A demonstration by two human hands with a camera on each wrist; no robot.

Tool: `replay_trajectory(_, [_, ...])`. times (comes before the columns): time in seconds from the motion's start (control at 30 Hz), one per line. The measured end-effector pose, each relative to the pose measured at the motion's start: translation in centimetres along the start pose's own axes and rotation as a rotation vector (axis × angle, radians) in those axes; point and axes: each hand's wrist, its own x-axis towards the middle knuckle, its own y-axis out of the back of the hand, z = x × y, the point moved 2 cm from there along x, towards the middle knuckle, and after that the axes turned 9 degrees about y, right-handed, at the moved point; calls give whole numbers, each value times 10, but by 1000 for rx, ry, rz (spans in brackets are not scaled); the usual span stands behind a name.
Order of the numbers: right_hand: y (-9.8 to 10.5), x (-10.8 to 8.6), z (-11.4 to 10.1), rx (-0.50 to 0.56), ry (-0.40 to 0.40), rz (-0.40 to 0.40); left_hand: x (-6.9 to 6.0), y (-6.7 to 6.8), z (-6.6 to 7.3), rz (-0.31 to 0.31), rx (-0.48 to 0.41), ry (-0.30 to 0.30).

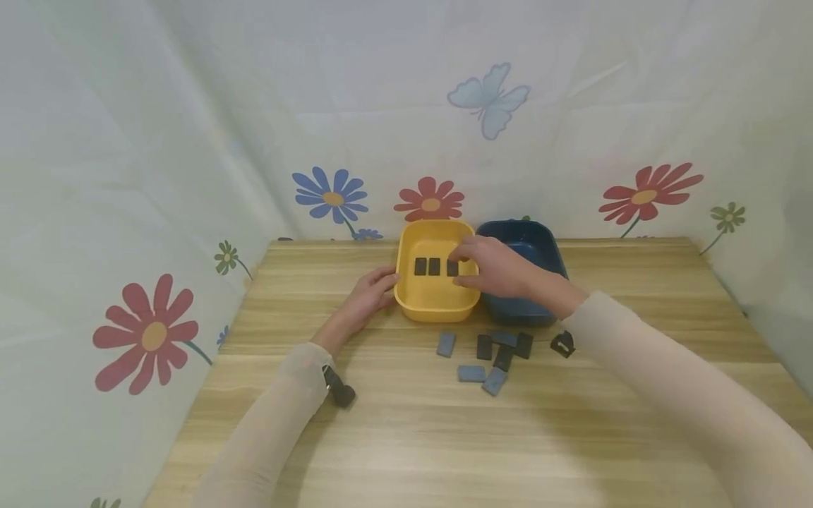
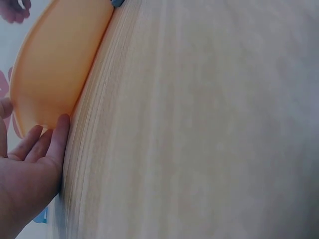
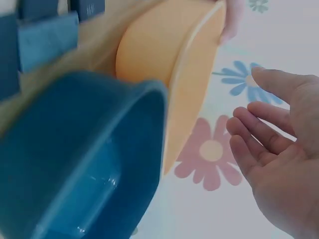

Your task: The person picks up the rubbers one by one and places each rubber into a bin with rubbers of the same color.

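Three rectangular black tiles (image 1: 434,267) inside yellow plastic basin (image 1: 438,298); seven black and blue-grey tiles (image 1: 504,358) left nearer. Relaxed left hand (image 1: 368,300) touches basin; loosely spread right hand (image 1: 502,269) holds nothing.

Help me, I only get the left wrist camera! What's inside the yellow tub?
Observer: Three dark tiles lie in a row on the floor of the yellow tub.
Operator: Cool! Is there anything right next to it?
Observer: Yes, a blue tub stands against its right side.
Operator: And what's that poking into my top left corner?
Observer: That's the right hand; the right wrist view shows it holding nothing.
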Motion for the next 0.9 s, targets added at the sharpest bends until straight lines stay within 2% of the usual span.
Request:
replay_trajectory(0.17, [-7,-35,-15,18,93,74,-2,2,-1,18,7,7])
replay_trajectory(0.5, [-36,-88,-16,42,133,116,0,1,-3,5,-1,-4])
replay_trajectory(0.73, [-63,-111,-12,34,113,61,1,0,-2,-1,6,2])
replay_trajectory(0.9, [-76,-115,-12,-66,112,62,1,1,-1,5,4,-3])
